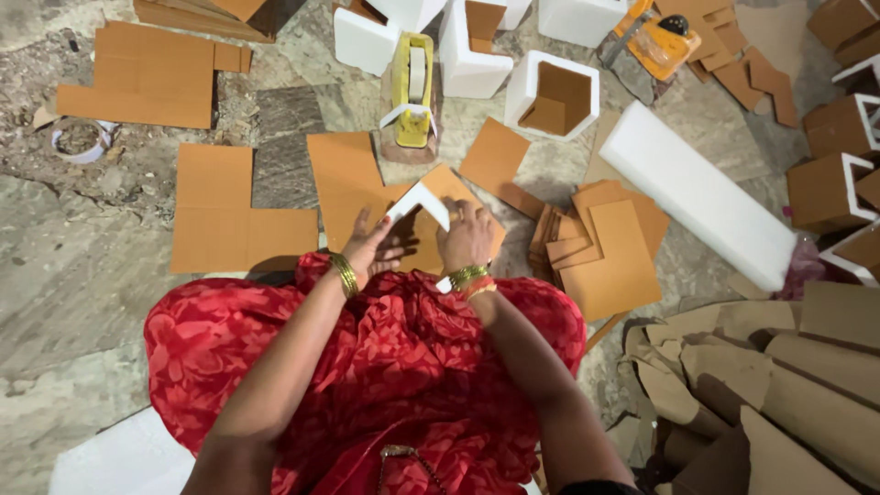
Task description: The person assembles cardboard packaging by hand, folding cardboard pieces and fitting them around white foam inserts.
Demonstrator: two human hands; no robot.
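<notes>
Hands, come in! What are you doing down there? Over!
Left hand flat on L-shaped cardboard piece. Right hand gripping white foam corner against it. Stack of cardboard cutouts sits beside, not blocking.

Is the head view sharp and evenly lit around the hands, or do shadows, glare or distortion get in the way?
Head view: sharp and evenly lit at the left hand, right hand and white L-shaped foam piece; only soft shadows beneath them on the brown L-shaped cardboard sheet; no glare; wide-angle bending towards the edges.

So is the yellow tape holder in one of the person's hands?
No, the yellow tape dispenser stands on the floor beyond both hands, which rest on a white L-shaped piece and brown cardboard.
</notes>
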